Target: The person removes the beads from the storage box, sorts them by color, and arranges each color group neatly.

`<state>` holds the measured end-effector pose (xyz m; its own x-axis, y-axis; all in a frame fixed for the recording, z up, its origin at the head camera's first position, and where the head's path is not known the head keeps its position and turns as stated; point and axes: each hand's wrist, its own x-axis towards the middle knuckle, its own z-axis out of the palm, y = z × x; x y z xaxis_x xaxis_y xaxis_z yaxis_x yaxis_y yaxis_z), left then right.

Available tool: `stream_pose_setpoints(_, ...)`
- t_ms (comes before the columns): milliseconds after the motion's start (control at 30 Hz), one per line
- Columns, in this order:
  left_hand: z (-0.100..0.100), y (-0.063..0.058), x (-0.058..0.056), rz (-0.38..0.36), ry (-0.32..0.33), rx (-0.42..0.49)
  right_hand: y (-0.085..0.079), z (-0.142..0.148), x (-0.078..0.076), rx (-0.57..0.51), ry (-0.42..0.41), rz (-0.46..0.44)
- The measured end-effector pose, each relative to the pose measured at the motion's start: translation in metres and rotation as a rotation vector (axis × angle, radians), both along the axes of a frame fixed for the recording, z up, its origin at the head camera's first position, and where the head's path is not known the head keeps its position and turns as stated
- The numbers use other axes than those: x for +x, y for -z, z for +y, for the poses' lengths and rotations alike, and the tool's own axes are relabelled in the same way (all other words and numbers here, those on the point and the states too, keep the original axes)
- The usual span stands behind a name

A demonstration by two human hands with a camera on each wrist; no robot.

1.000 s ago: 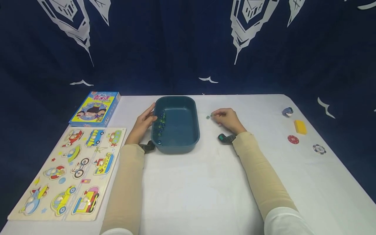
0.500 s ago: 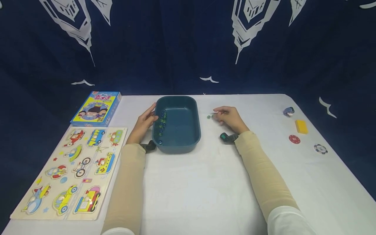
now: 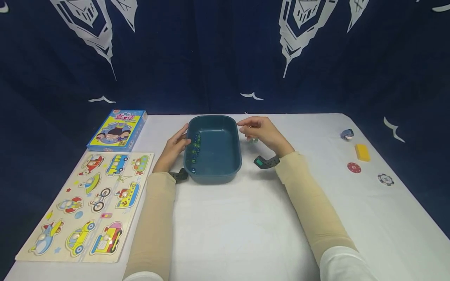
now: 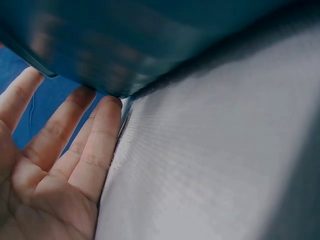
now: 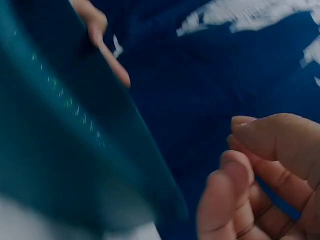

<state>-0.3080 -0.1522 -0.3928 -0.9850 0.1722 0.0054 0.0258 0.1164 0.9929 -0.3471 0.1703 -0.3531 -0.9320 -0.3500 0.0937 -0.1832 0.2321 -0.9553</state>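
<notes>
Your white-covered table [image 3: 225,226] meets a white-printed navy curtain [image 3: 211,50], and near its far edge sits the dark teal rectangular tray [image 3: 218,152], green and blue marbles [image 3: 197,145] lining its left side. Your left hand [image 3: 171,149] rests outstretched fingers against that side, while your right hand [image 3: 264,132], fingers bent, is nearer the right rim than half a second ago; whether it pinches anything, I cannot tell.

We stretch our left forearm [image 3: 152,226] and right forearm [image 3: 313,203] ahead; our left hand [image 3: 171,150] has its fingers [image 4: 95,155] nearly straight, while our right hand [image 3: 267,134] is curled, its fingertips [image 5: 237,172] drawn close together.
</notes>
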Motion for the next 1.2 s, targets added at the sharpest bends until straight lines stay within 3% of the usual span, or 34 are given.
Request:
stream_pose_setpoints(200,0.0,-0.002,-0.002,0.029,0.005,0.019,-0.016,-0.044,-0.006,0.098,-0.202,0.014)
stream_pose_setpoints(300,-0.001,0.001,-0.006,0.046,0.012,0.034,-0.018,-0.064,-0.014,0.156,-0.248,-0.02)
stream_pose_setpoints(500,-0.005,0.02,-0.024,0.049,0.001,0.053,-0.014,-0.096,-0.033,0.17,-0.179,-0.182)
stream_pose_setpoints(600,-0.005,0.024,-0.027,0.065,-0.006,0.04,-0.009,-0.107,-0.042,0.15,-0.119,-0.273)
stream_pose_setpoints(733,-0.006,0.027,-0.028,0.08,-0.001,0.034,-0.002,-0.119,-0.049,0.16,-0.059,-0.324)
stream_pose_setpoints(933,-0.009,0.031,-0.026,0.071,-0.005,0.023,0.013,-0.133,-0.052,0.258,-0.037,-0.264)
stream_pose_setpoints(1200,-0.008,0.035,-0.025,0.07,-0.001,-0.003,0.029,-0.141,-0.053,0.429,-0.041,-0.084)
